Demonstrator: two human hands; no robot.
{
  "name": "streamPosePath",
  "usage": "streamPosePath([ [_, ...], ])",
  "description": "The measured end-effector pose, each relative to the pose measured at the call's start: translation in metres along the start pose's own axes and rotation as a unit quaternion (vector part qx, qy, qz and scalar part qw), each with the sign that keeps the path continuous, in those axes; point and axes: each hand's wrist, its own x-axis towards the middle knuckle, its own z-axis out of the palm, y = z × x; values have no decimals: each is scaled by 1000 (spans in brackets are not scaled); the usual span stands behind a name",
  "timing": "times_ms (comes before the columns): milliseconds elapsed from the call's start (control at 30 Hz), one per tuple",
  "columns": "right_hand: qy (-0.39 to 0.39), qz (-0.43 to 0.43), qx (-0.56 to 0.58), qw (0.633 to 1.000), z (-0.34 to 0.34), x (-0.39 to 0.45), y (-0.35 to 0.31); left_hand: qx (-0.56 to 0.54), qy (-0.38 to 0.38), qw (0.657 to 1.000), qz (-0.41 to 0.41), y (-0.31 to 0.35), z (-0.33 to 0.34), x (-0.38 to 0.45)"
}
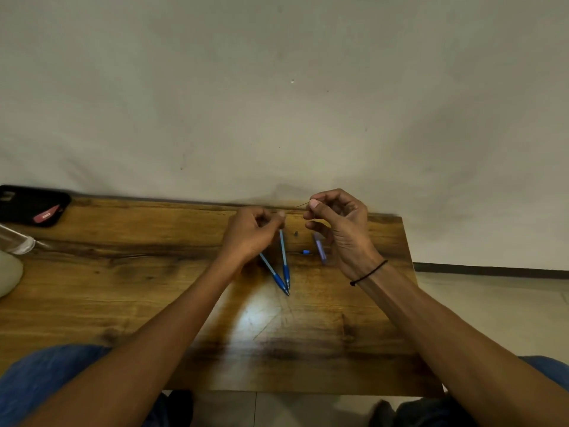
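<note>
Head view looks down on pen work at a wooden table (pixel 123 272). The right hand (pixel 338 223) is raised over the far edge, with thumb and forefinger pinching a thin rod (pixel 302 205) whose tip pokes out to the left (probably a refill, though it is too fine to be sure). The left hand (pixel 249 232) is just left of it, fingers curled and blurred; I cannot tell whether it holds anything. Loose parts lie under the hands: a purple barrel (pixel 320 249), a small blue piece (pixel 305 252) and a tiny dark part (pixel 296 233). Two blue pens (pixel 284 260) lie nearer in a V, their tips touching. This looks like mid-assembly. The next move probably calls for steady alignment to feed the rod into a barrel.
</note>
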Motion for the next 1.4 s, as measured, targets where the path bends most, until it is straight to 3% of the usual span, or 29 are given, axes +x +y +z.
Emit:
streamPosePath([
  [100, 9, 12, -8, 1000, -1, 0, -2, 267, 8, 963, 13, -10, 10, 2],
  [267, 13, 18, -23, 999, -2, 1, -2, 414, -15, 910, 10, -20, 29, 8],
  [500, 17, -1, -93, 996, -1, 3, -2, 333, -21, 943, -5, -15, 23, 13],
  [633, 17, -3, -134, 991, -1, 6, -6, 294, 8, 950, 101, -3, 17, -5],
  [733, -3, -7, -152, 988, 1, 6, -11, 283, 29, 941, 182, 9, 12, -16],
  [867, -25, -40, -176, 983, 3, 5, -17, 285, 43, 932, 219, 15, 9, -22],
  [1400, -49, -98, -229, 967, -2, 6, -19, 295, 62, 918, 257, 9, 10, -17],
])
